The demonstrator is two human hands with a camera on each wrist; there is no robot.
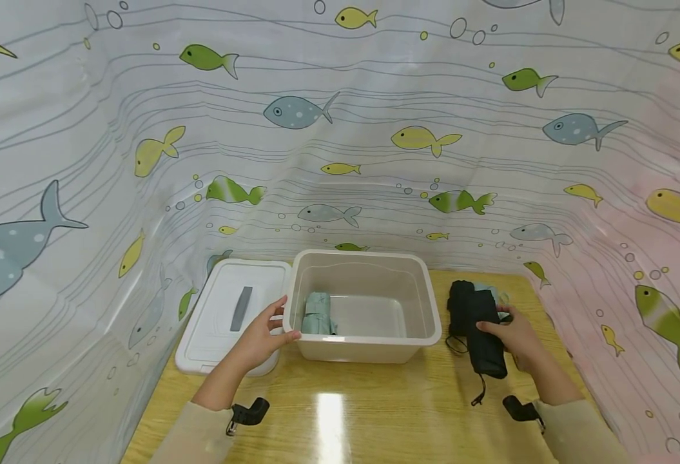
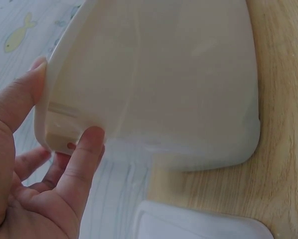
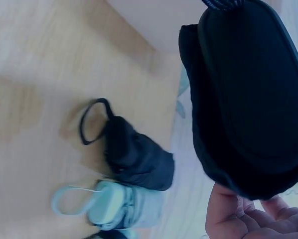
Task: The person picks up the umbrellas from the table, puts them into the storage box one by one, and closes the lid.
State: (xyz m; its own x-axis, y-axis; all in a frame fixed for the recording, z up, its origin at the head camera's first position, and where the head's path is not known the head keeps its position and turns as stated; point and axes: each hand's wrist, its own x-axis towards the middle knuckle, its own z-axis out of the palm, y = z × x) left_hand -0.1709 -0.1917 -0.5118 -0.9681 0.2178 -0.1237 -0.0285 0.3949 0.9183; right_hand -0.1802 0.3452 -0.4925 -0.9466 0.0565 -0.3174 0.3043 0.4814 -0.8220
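Note:
My left hand (image 1: 260,340) grips the left rim of a cream plastic storage bin (image 1: 363,351); in the left wrist view the thumb lies on one side of the rim and fingers on the other. A mint-green folded compact umbrella (image 1: 317,313) stands inside, toward the left end. On the right, my right hand (image 1: 516,336) holds a long black case (image 1: 486,345), thumb on its top face. Its flat oval end (image 3: 258,84) and dark cord show large in the right wrist view. Beneath are a black folded umbrella (image 3: 139,154) with a wrist loop and a mint one (image 3: 126,204).
A white lid (image 1: 212,322) with a grey handle lies left of the bin. The wooden table (image 1: 386,412) reaches back to a fish-print curtain (image 1: 374,193), which surrounds it on three sides. Part of another dark item (image 3: 111,234) shows below the mint umbrella.

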